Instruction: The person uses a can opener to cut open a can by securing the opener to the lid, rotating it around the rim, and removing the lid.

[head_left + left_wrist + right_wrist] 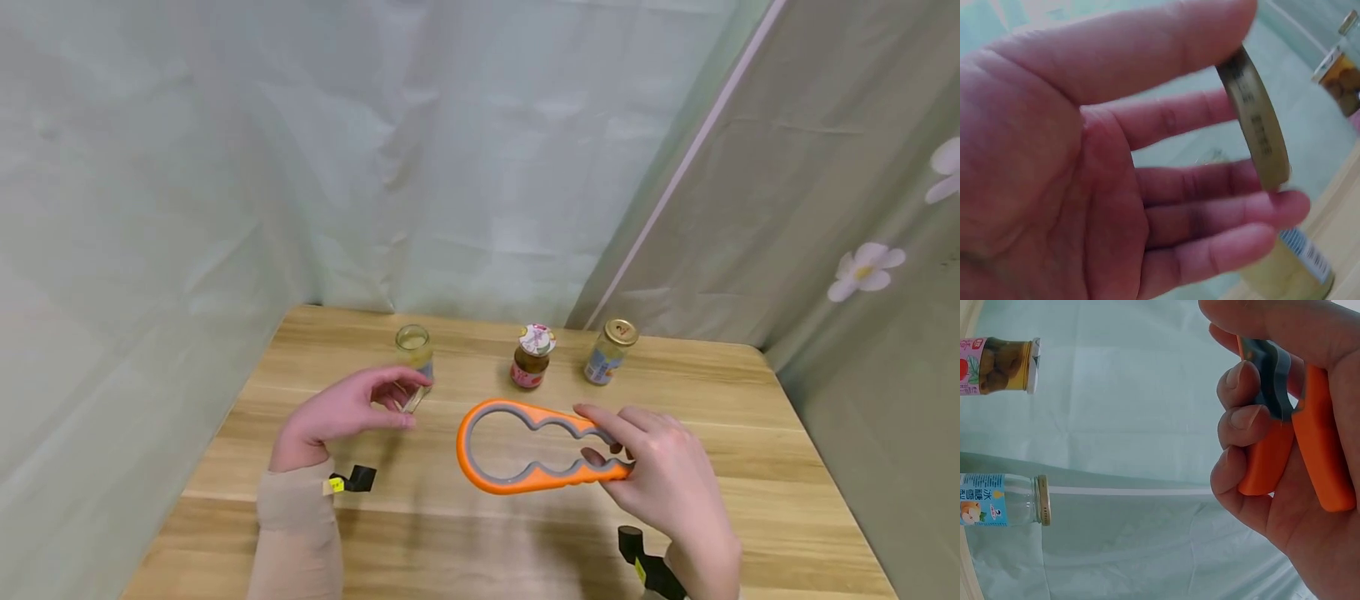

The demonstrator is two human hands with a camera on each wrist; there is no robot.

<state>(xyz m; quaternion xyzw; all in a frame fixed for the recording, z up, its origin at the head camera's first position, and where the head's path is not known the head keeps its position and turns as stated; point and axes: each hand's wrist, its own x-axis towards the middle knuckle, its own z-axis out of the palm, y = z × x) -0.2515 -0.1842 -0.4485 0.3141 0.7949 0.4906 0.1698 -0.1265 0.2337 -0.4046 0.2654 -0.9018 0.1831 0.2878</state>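
My left hand (341, 410) pinches a gold jar lid (1257, 122) between thumb and fingertips, tilted on its edge. Just beyond that hand stands a lidless glass jar (415, 343) with pale contents and a blue label, partly covered by the fingers in the head view. My right hand (667, 467) grips the handles of an orange and grey jar opener (467, 454), its ring pointing left above the table. In the right wrist view, fingers curl round the orange handles (1329, 450).
A small jar with a pink label and patterned lid (529, 368) stands at the back middle of the wooden table (465, 550). To its right is a blue-labelled jar with a gold lid (604, 360). Pale curtains (487, 167) hang close behind and beside the table.
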